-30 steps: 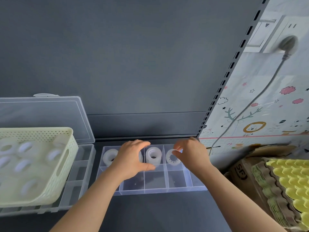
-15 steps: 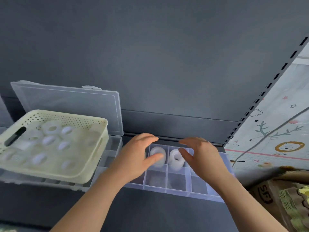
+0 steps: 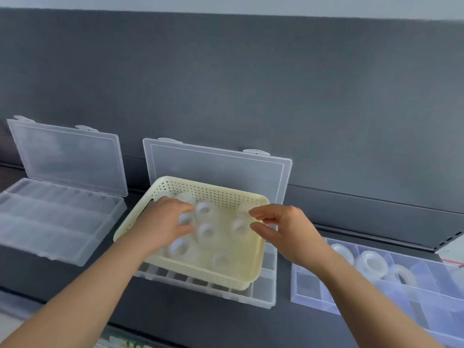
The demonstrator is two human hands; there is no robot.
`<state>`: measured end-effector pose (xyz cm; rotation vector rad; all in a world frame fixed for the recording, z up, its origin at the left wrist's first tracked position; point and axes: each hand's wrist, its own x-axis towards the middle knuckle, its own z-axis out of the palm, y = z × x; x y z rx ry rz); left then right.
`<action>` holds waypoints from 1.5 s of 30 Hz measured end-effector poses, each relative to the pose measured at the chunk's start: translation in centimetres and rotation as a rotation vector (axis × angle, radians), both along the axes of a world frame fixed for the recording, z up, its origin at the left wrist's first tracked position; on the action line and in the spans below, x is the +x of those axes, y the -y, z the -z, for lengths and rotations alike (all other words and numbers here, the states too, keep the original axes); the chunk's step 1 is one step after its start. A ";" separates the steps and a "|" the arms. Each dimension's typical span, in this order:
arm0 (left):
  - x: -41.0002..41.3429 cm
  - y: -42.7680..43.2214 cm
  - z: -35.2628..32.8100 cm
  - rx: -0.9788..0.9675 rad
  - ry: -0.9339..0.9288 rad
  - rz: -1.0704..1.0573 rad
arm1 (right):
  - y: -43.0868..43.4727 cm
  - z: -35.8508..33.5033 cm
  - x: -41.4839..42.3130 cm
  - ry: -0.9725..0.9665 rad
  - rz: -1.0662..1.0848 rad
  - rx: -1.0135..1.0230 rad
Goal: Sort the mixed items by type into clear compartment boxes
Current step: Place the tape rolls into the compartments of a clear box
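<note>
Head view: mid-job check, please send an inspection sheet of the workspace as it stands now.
Surface: dark shelf carrying three clear boxes.
Job's things: cream basket holding white tape rolls, resting on the open middle box; left box open with its lid up, contents blurred; right box with sorted rolls in its rear compartments.
Clutter: nothing seen.
Grippers: left hand inside the basket, fingers around one roll, grip unclear through blur; right hand at the basket's right rim, fingers loosely parted, holding nothing.
Cables: nothing seen.
Surroundings: grey back panel; slotted upright at far right.
</note>
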<state>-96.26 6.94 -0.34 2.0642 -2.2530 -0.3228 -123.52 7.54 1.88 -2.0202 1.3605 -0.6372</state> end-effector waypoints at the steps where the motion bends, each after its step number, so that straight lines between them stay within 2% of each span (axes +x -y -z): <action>1: 0.3 0.6 0.1 0.009 0.087 0.044 | 0.3 0.2 1.1 -0.018 0.003 0.023; 4: 0.7 1.9 0.2 -0.001 0.199 0.117 | 1.1 0.8 4.2 -0.091 -0.015 0.088; 9: 1.5 3.0 1.1 0.064 0.075 0.171 | 2.2 1.9 7.8 -0.227 -0.032 0.149; 12: 2.4 3.4 1.0 0.118 -0.153 0.162 | 2.7 2.4 9.4 -0.330 -0.036 0.161; 16: 4.6 2.9 -0.5 0.101 -0.484 0.086 | 3.2 2.6 11.2 -0.600 -0.092 0.091; 18: 5.5 2.6 -1.4 0.163 -0.745 0.010 | 3.5 2.8 11.3 -0.607 -0.087 0.096; 20: 5.8 2.6 -2.2 0.303 -1.167 -0.129 | 3.5 2.6 10.7 -0.423 -0.054 0.174; 22: 5.5 2.9 -3.0 0.485 -1.592 -0.345 | 3.3 2.1 9.7 -0.034 0.024 0.308; 23: 5.3 3.1 -3.3 0.544 -1.717 -0.440 | 3.1 1.7 9.4 0.188 0.073 0.405; 24: 5.1 3.3 -3.6 0.573 -1.746 -0.505 | 3.2 1.4 9.3 0.410 0.123 0.521; 25: 4.8 3.5 -3.7 0.561 -1.680 -0.526 | 3.2 1.1 9.4 0.594 0.170 0.627; 26: 4.5 3.8 -3.5 0.504 -1.510 -0.483 | 3.4 1.0 9.6 0.702 0.217 0.695; 27: 4.3 4.1 -3.2 0.406 -1.271 -0.401 | 3.5 0.9 9.9 0.724 0.259 0.717; 28: 4.1 4.3 -2.9 0.277 -0.993 -0.295 | 3.7 0.9 10.2 0.654 0.296 0.692; 30: 3.8 4.8 -2.0 0.035 -0.379 -0.079 | 4.2 1.4 10.9 0.335 0.319 0.549; 31: 3.6 5.0 -1.7 -0.030 -0.191 -0.019 | 4.4 1.7 11.1 0.179 0.324 0.458; 32: 3.3 5.3 -1.5 -0.065 -0.085 0.006 | 4.6 2.1 11.4 0.051 0.328 0.372; 35: 2.4 5.8 -1.1 -0.118 0.032 0.003 | 4.9 2.9 12.1 -0.236 0.326 0.214; 40: 2.4 6.2 -0.8 -0.112 0.037 -0.005 | 5.3 3.2 13.0 -0.453 0.300 0.096; 42: 3.2 5.7 -1.2 -0.093 -0.057 -0.055 | 5.3 3.0 13.5 -0.550 0.280 0.062; 45: 4.9 4.6 -2.0 -0.096 -0.311 -0.179 | 5.4 3.2 14.4 -0.642 0.291 0.008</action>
